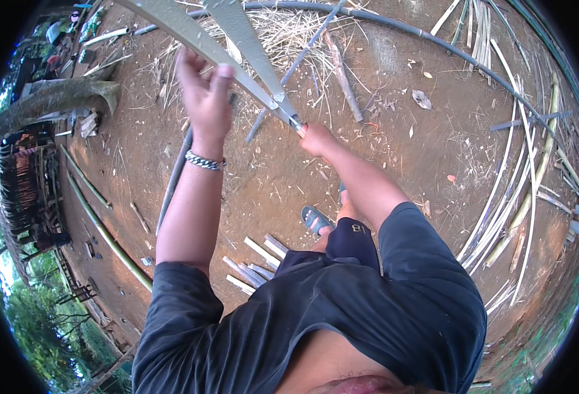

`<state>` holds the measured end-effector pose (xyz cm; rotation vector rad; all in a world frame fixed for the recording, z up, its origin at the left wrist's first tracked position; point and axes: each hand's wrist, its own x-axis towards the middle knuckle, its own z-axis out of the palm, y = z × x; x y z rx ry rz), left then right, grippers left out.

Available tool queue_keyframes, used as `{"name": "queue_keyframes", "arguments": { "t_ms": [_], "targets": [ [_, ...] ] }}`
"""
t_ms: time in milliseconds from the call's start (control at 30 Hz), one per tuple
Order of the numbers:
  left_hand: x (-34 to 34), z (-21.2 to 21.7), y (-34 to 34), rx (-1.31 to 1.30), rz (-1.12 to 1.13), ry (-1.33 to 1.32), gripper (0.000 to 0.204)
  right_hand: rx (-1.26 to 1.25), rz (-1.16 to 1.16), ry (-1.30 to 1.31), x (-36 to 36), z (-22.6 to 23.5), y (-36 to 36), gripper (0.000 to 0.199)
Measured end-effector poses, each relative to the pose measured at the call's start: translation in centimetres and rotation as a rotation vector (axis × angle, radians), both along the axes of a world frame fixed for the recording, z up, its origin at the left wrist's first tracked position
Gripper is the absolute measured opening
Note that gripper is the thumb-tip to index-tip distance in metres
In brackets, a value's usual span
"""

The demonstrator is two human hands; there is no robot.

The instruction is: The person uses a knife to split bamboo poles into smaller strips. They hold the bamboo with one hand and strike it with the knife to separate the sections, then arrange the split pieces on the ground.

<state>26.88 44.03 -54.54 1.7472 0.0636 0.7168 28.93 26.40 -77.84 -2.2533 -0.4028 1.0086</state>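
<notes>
Knife blade (288,113) hides inside split bamboo (191,33).

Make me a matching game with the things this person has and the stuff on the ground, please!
Things:
1. left hand
2. right hand
3. bracelet
4. short cut sticks

Places or states:
A. lying on the dirt near the feet
B. around the left wrist
C. gripping the knife handle where the bamboo strip splits
D. against the long pale strip, fingers loose

Pairs: 1-D, 2-C, 3-B, 4-A
</notes>
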Motion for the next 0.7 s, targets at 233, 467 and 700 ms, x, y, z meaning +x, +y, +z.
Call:
{"name": "queue_keyframes", "arguments": {
  "t_ms": [233,467,700],
  "targets": [
    [3.3,-6.4,-1.3,-0.003,0.212,0.073,0.029,0.149,-0.084,0.016,-0.8,-3.1,0.9,0.038],
    [5.2,-7.1,-0.8,0.075,0.271,0.013,0.026,0.099,-0.111,0.033,0.2,-2.1,0.6,0.034],
    [6.6,-7.3,-0.9,0.125,0.278,0.019,0.025,-0.063,0.052,-0.189,4.2,-1.8,-1.5,0.027]
  ]
}}
